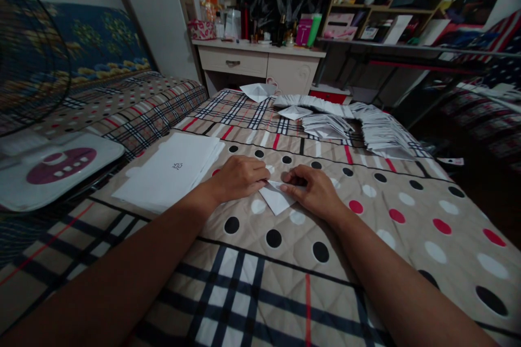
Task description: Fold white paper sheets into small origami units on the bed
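Observation:
A small folded white paper (278, 201) lies on the bed in front of me, one pointed corner towards me. My left hand (243, 176) is closed on its left edge, with the fingertips pressed together. My right hand (311, 190) pinches the right side between thumb and curled fingers. Both hands partly cover the paper's far edge, so its full shape is hidden. Left of my left hand lies a stack of white sheets (163, 173), the top one bearing a small dark printed mark.
Rows of folded white papers (380, 130) stand packed together on the far bed, beside a loose folded piece (256, 91). A fan (61, 165) stands at the left. Behind the patterned bedspread (252, 293) are a cluttered dresser (260, 57) and shelves (368, 8).

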`<action>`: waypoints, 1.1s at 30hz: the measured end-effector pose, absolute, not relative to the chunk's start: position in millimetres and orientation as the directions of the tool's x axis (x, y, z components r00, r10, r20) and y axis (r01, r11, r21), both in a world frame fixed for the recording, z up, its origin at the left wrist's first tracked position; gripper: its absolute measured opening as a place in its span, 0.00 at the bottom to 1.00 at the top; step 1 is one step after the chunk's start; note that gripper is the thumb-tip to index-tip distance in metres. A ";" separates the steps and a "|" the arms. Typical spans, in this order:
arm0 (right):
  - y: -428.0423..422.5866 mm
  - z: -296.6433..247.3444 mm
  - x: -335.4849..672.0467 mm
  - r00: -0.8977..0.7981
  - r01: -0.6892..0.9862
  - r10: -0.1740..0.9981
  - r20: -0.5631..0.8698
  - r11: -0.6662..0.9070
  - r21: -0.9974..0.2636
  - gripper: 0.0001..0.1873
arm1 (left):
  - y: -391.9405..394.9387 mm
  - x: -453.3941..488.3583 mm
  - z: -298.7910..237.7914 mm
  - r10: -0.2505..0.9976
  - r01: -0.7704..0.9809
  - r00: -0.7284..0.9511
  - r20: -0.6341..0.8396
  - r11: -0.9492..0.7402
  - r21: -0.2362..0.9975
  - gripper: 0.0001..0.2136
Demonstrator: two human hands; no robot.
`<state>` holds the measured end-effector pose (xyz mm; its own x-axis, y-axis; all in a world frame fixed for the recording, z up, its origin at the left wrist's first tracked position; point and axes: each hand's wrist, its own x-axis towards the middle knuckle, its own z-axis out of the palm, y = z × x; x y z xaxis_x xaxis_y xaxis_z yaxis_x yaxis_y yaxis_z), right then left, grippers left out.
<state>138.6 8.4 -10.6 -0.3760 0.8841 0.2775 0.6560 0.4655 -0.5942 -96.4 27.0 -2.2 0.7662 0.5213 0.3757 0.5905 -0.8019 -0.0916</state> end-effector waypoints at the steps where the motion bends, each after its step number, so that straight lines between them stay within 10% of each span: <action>1: 8.5 -10.8 138.5 -0.376 0.660 0.883 0.282 0.469 -0.587 0.09 | 26.9 -96.0 -2.8 0.522 0.593 0.763 0.381 -0.800 -0.089 0.08; 16: 8.2 -11.4 138.8 -0.527 0.629 0.749 0.402 0.662 -0.408 0.10 | 27.0 -92.7 -7.1 0.531 0.602 0.751 0.391 -0.795 -0.075 0.06; 33: 9.1 -11.0 137.6 -0.519 0.730 0.765 0.381 0.628 -0.268 0.10 | 38.3 -108.8 1.2 0.700 0.603 0.637 0.324 -0.714 0.355 0.06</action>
